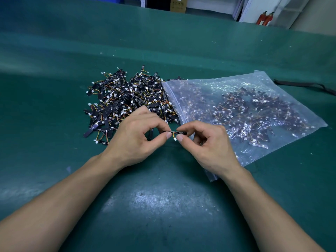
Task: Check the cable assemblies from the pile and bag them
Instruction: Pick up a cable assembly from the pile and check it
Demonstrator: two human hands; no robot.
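Bag (pixel 283 88): clear zip bag, flat on the green worktop (pixel 163 206) at 2 o'clock from the hands, part-filled with cable assemblies (pixel 254 110).
Pile (pixel 127 100): loose assemblies at 11 o'clock, touching the bag's edge.
Left hand (pixel 138 135): grip pinching one end of a single assembly (pixel 175 133).
Right hand (pixel 205 142): grip pinching its other end.

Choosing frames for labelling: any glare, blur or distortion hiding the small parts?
Head view: a pale glare patch lies on the green table mat and glints cover the clear plastic zip bag, veiling its contents; the wide lens bows the far edge; the pinched black cable assembly is sharp.
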